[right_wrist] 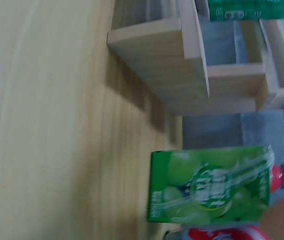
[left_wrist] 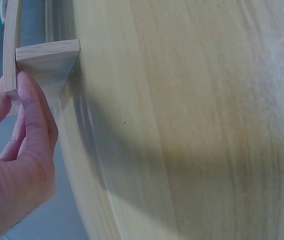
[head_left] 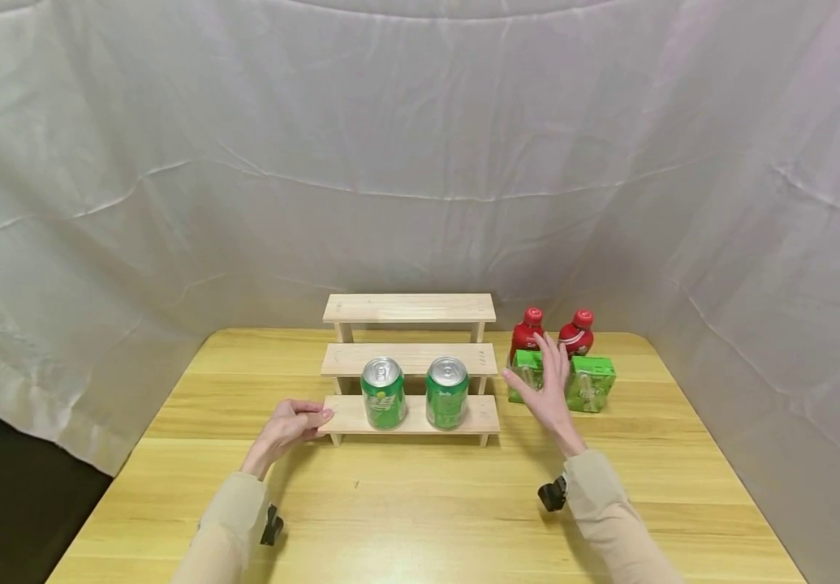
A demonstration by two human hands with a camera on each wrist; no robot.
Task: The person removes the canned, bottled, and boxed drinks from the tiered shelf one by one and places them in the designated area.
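Observation:
My left hand [head_left: 290, 428] pinches the left end of the lowest board of a wooden three-step rack [head_left: 408, 309], thumb on one face and fingers on the other in the left wrist view. Two green soda cans [head_left: 384, 403] stand upright on that board, side by side. To the right of the rack my right hand [head_left: 553, 399], fingers spread, hovers over the nearer-left green juice box [head_left: 525, 375] and partly covers it. The right wrist view shows this juice box [right_wrist: 211, 185] with apples and a straw on its front, and only a blurred bit of the hand.
A second green juice box [head_left: 591, 384] stands to the right of the first. Behind the boxes are two red-capped bottles [head_left: 577, 334]. Everything rests on a wooden table [head_left: 405, 503], with a pale curtain [head_left: 420, 162] hanging around its back and sides.

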